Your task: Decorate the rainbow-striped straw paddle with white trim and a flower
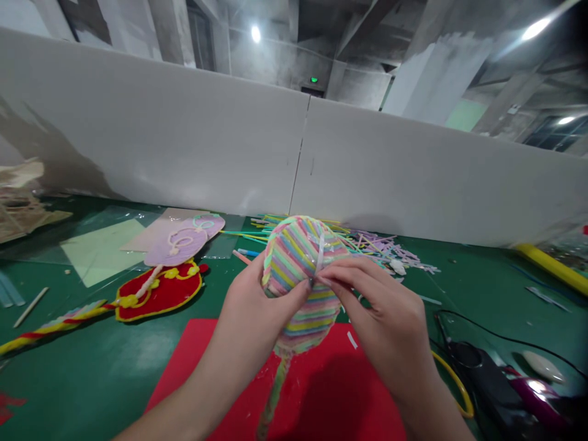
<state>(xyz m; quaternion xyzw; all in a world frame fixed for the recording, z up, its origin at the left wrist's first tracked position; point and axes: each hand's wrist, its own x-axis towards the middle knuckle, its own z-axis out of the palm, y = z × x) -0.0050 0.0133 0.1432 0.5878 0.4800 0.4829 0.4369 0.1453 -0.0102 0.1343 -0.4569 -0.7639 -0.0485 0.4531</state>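
A striped fan (298,312) made of pastel pipe cleaners stands tilted up in front of me, its wrapped handle (278,392) pointing down. My left hand (266,300) is closed on the fan's left edge, thumb pressed on its face. A pale, thin strip (320,248) runs along the upper part of the face. At its lower end, my right hand (381,306) pinches with thumb and forefinger near the left thumb. Whatever lies between those fingertips is too small to make out. Beneath the fan lies a red sheet (184,373).
A red fan with yellow trim (160,297) and a lilac fan (184,242) lie at left, beside a pale green sheet (103,251). Loose pipe cleaners (381,248) are piled behind. A black corded device (482,373) sits at right. A white partition (206,141) borders the green table (92,380).
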